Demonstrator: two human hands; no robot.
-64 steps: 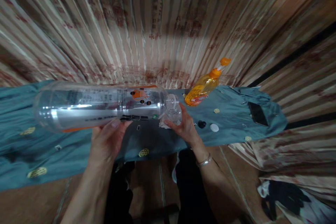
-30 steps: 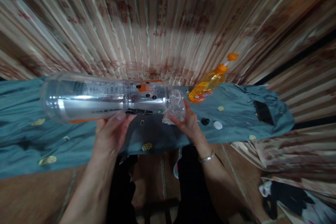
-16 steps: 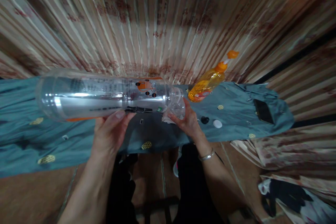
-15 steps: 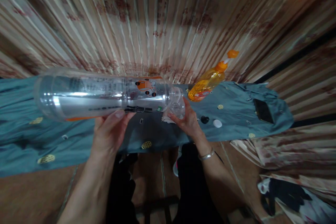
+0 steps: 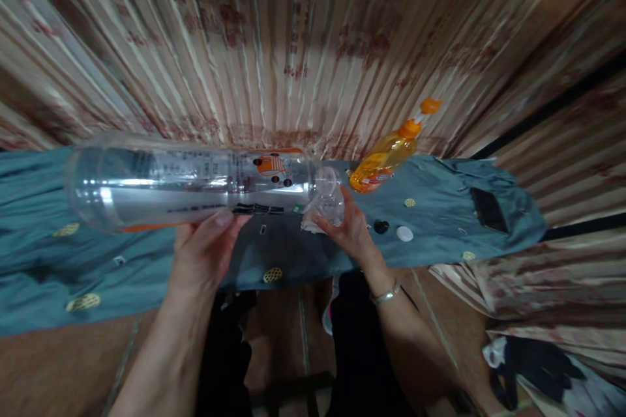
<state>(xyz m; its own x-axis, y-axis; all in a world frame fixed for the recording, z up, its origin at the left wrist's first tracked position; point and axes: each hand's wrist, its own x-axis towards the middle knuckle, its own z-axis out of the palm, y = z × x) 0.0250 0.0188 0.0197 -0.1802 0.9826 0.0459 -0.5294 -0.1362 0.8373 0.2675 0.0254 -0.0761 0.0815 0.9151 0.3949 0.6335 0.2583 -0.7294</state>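
Observation:
A large clear plastic bottle (image 5: 195,186) with printed writing and an orange picture is held sideways above the cloth-covered table, its neck end to the right. My left hand (image 5: 208,244) is closed round its lower side, thumb against the wall. At the narrow clear neck end, my right hand (image 5: 349,225) is closed with thumb and fingers about it. A crumpled whitish piece (image 5: 310,221), perhaps tissue, shows beneath the neck, partly hidden; whether my hand touches it I cannot tell. Just right of the neck stands a dish soap bottle (image 5: 384,159) of yellow-orange liquid with an orange top.
A small black cap (image 5: 381,227) and a white round lid (image 5: 404,233) lie right of my right hand. Farther right is a dark phone (image 5: 489,210). The table has a teal cloth (image 5: 430,208); a pleated curtain (image 5: 293,45) hangs behind it.
The view has shifted slightly, so the large bottle sits a little lower in the picture. Both hands keep the same hold on it.

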